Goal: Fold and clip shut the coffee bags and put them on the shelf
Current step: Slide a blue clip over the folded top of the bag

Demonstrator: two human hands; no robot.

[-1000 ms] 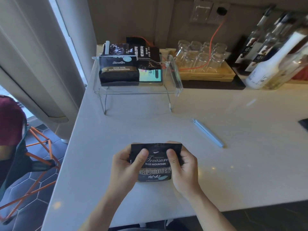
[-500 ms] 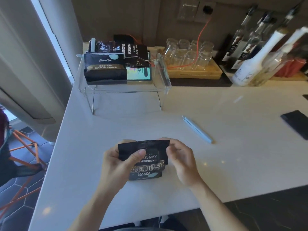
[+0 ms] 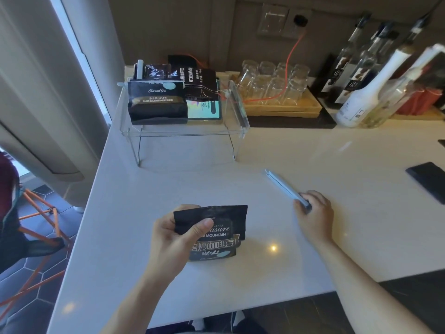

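Note:
A small black coffee bag (image 3: 216,235) stands on the white counter (image 3: 361,165) with its top folded over. My left hand (image 3: 178,237) pinches the folded top, thumb on the front. My right hand (image 3: 314,213) rests to the right on the near end of a long light-blue clip (image 3: 284,186), fingers closing around it. A clear acrylic shelf (image 3: 237,109) at the back left holds several clipped black coffee bags (image 3: 156,104).
A wooden tray of upturned glasses (image 3: 277,85) sits behind the shelf's right side. Bottles (image 3: 361,92) crowd the back right corner. A dark phone (image 3: 428,182) lies at the right edge. The counter drops off on the left beside an orange stool (image 3: 41,213).
My right hand let go of the bag and moved right to the blue clip. My left hand keeps hold of the folded top alone.

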